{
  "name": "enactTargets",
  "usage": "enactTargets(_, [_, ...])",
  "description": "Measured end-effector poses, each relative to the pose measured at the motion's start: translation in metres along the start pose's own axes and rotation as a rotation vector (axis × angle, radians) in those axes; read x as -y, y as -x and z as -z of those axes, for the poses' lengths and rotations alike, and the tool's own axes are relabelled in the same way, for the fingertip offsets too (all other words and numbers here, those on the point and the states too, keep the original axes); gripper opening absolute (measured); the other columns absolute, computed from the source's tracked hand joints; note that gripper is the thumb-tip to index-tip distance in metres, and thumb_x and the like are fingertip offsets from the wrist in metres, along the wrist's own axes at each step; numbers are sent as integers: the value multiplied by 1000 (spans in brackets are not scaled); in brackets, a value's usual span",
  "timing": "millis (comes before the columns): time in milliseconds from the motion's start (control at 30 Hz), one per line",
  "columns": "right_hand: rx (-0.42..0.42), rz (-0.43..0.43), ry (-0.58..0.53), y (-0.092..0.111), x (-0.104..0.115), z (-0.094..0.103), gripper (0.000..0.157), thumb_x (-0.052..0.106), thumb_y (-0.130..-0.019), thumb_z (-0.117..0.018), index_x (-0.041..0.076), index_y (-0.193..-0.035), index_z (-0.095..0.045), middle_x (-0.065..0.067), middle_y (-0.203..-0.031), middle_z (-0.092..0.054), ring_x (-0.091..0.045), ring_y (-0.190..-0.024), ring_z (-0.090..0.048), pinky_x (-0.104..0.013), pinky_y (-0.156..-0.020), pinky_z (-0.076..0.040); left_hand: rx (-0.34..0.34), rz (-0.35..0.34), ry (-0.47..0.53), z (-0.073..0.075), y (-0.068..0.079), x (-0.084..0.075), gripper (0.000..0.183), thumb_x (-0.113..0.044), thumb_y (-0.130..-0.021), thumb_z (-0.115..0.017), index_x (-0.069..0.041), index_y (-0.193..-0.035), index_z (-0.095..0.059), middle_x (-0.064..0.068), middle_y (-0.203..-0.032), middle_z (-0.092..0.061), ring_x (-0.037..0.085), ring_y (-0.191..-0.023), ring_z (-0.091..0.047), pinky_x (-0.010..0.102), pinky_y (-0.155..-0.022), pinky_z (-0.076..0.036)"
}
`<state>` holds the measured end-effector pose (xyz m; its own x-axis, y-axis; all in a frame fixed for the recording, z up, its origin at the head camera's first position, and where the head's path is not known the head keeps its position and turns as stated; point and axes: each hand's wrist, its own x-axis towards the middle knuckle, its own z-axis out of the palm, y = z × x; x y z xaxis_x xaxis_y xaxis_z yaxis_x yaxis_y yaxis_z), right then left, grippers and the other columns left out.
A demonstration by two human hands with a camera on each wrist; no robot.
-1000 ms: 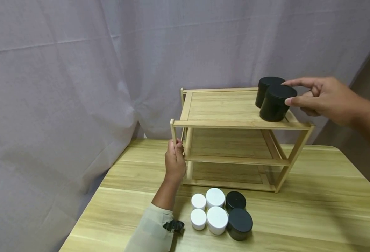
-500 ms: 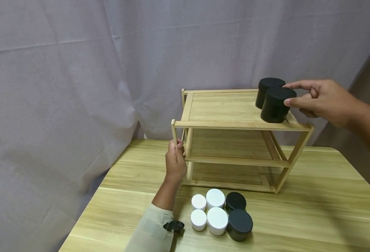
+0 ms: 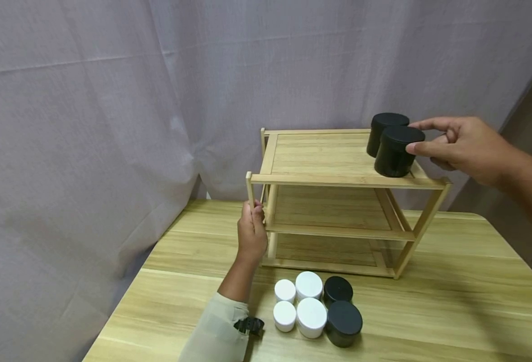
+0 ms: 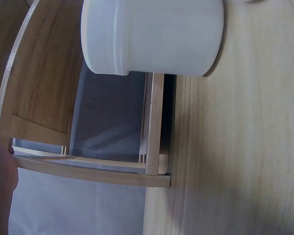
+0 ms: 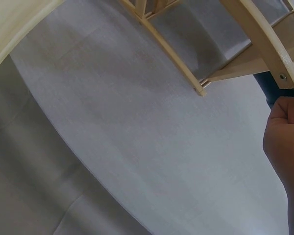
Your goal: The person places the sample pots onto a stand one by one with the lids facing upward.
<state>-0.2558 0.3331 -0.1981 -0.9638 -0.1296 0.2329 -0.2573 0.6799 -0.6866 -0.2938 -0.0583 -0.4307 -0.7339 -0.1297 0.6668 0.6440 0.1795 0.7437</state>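
Observation:
A light wooden three-tier rack (image 3: 325, 178) stands on the table. My left hand (image 3: 252, 230) grips its left front upright; in the left wrist view only part of that hand (image 4: 1, 178) shows at the edge. At the rack's upper right, my right hand (image 3: 471, 146) pinches a lidded black jar (image 3: 393, 157) near its lid, between thumb and fingers. The jar is upright at the front of the top shelf. Behind it, partly covered, stands a second black jar (image 3: 376, 133). In the right wrist view, my right hand (image 5: 286, 132) hides most of the jar.
In front of the rack, small white jars (image 3: 284, 317), larger white jars (image 3: 311, 318) and black jars (image 3: 344, 324) stand close together in two rows on the wooden table (image 3: 465, 311). A grey cloth (image 3: 112, 125) hangs behind and to the left.
The right hand and the front black jar have come down slightly onto the top shelf. The left hand keeps its hold on the upright, and the jars on the table stay put.

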Motion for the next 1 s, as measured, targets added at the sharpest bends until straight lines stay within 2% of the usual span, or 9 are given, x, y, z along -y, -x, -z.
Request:
enactTargets(200, [0,-16,53,2,1,1,63,29,-106,-74,5,-159,-48,7,-58,-41,-16,-52,-35,-39,-48,-28,4,1,1,0,0,0,23,-8,-118,-42,10,-114,-54,16,-75,-48,6,-66,-41,19,-57,-37])
enactTargets(300, [-11,-14,78,5,-1,2,66,34,-106,-75,4,-159,-49,6,-57,-40,-18,-51,-34,-39,-46,-29,9,1,-1,0,1,0,21,-8,-117,-42,8,-114,-54,16,-75,-48,6,-66,-41,20,-57,-37])
enactTargets(433, [-37,-1,49,8,-1,1,64,37,-106,-73,5,-157,-50,5,-55,-39,-20,-49,-32,-39,-45,-28,4,5,-1,0,0,0,21,-8,-117,-42,8,-114,-55,17,-75,-49,6,-66,-41,20,-57,-37])
enactTargets(533, [-77,-3,23,9,6,-1,70,41,-108,-70,7,-163,-44,6,-54,-38,-20,-51,-31,-39,-50,-27,-7,5,1,0,0,0,21,-8,-117,-43,9,-114,-55,18,-75,-50,6,-67,-42,20,-57,-39])
enactTargets(600, [-129,-13,20,10,13,-4,80,47,-108,-67,7,-169,-35,7,-55,-39,-19,-52,-32,-38,-53,-29,-17,2,-2,0,0,-1,21,-8,-117,-44,9,-113,-55,19,-75,-51,6,-67,-43,20,-58,-39])
enactTargets(700, [-245,-13,-26,13,19,-9,83,51,-108,-64,11,-172,-28,8,-55,-43,-16,-50,-34,-38,-52,-28,-16,3,1,1,0,-1,20,-7,-117,-44,9,-113,-55,19,-75,-50,6,-67,-43,20,-58,-38])
enactTargets(867, [-432,21,-96,22,24,-21,71,49,-108,-64,15,-166,-39,20,-55,-54,-4,-47,-44,-28,-46,-31,-7,6,9,0,1,1,19,-7,-117,-44,8,-113,-55,16,-74,-49,6,-66,-42,19,-57,-38])
enactTargets(967, [-501,46,-141,25,27,-27,63,45,-107,-66,19,-161,-45,26,-60,-61,0,-48,-49,-22,-48,-37,-9,11,10,0,0,1,20,-8,-117,-44,8,-113,-55,15,-74,-49,6,-66,-42,19,-57,-37])
enactTargets(1000, [-511,56,-164,26,29,-29,62,43,-107,-67,20,-160,-46,24,-58,-60,-2,-46,-47,-24,-46,-35,-9,11,10,-1,0,1,20,-9,-117,-44,8,-113,-55,15,-74,-49,6,-66,-42,19,-56,-37])
